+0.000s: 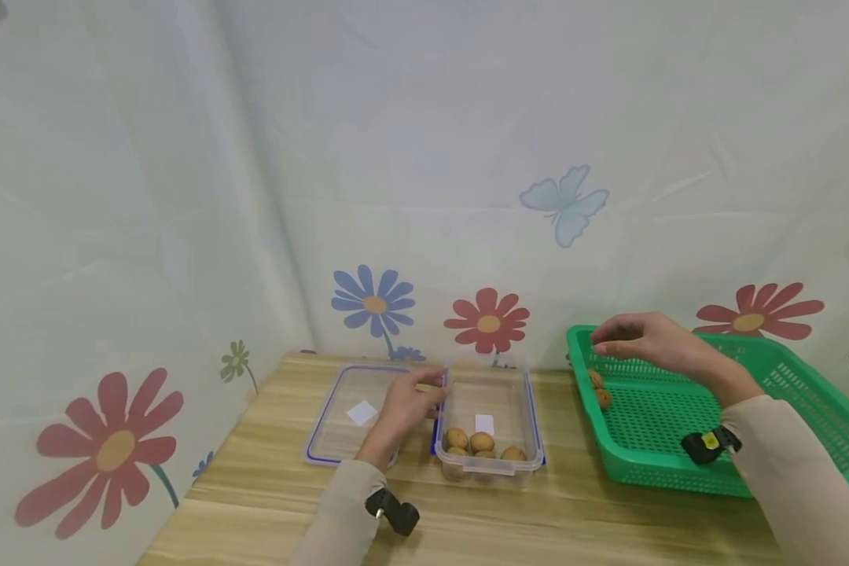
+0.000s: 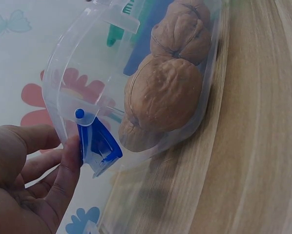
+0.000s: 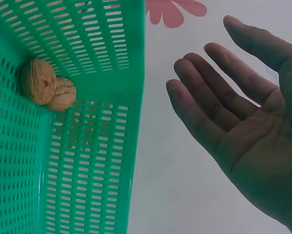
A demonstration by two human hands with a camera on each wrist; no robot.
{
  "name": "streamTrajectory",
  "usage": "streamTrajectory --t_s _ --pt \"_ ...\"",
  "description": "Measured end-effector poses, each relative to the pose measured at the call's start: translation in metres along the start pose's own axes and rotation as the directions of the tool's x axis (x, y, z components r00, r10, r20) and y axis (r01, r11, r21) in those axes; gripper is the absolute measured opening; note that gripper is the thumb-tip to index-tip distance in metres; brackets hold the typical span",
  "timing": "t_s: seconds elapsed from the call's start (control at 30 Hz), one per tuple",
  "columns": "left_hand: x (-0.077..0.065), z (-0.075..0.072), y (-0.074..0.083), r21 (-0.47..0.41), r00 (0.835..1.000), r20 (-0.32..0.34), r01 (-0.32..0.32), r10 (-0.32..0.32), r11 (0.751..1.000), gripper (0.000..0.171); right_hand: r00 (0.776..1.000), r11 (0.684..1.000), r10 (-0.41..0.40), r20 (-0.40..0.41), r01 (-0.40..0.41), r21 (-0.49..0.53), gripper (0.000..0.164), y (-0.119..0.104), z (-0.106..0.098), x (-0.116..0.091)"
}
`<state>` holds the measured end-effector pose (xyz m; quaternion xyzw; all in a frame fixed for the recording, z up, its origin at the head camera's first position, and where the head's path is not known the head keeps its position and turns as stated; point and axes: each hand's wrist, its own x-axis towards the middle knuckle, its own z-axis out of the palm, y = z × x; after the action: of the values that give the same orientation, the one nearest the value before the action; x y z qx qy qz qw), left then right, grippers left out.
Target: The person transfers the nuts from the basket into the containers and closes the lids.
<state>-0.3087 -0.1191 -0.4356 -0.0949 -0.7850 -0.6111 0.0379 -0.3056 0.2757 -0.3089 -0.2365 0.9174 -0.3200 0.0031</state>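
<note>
A clear plastic food container [image 1: 534,409] with blue side latches stands on the table, several walnuts [image 1: 482,442] gathered at its near end. At its left edge, my left hand [image 1: 412,402] pinches the rim by a blue latch [image 2: 98,141], thumb and fingertips right on it; the walnuts [image 2: 163,92] show through the wall in the left wrist view. My right hand [image 1: 651,343] hovers over the green basket [image 1: 611,464], fingers apart and holding nothing, palm visible in the right wrist view. Two walnuts [image 3: 38,82] lie together in a corner of the basket.
Left of the container lies its clear lid [image 1: 318,440] with a blue seal and a white paper square [image 1: 362,413] on it. Another white label [image 1: 484,425] shows in the container. A flowered curtain [image 1: 424,196] hangs behind the wooden table [image 1: 255,472].
</note>
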Motion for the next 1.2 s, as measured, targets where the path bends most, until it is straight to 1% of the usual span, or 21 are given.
streamTrajectory --t_s 0.2,0.4,0.8,1.0,1.2 --pt "-0.001 0.0 0.0 0.015 1.0 0.001 0.013 -0.013 1.0 0.043 0.999 1.0 0.013 0.048 -0.013 0.011 0.042 0.004 -0.002 -0.001" --pt "-0.003 0.0 -0.001 0.024 1.0 -0.004 0.01 -0.01 1.0 0.043 0.995 0.999 0.024 0.093 -0.026 0.019 0.043 0.007 -0.002 0.001" --pt "-0.002 0.001 0.0 0.013 1.0 -0.01 -0.008 0.009 1.0 0.042 0.992 0.998 0.028 0.126 -0.034 0.045 0.045 0.017 -0.005 0.009" --pt "-0.001 0.002 0.0 0.014 1.0 -0.013 -0.005 0.006 1.0 0.041 0.988 0.997 0.038 0.152 -0.049 0.068 0.047 0.024 -0.002 0.013" --pt "-0.001 0.001 0.001 0.012 1.0 -0.013 -0.01 0.01 1.0 0.042 0.983 0.996 0.045 0.179 -0.058 0.069 0.047 0.031 0.003 0.014"
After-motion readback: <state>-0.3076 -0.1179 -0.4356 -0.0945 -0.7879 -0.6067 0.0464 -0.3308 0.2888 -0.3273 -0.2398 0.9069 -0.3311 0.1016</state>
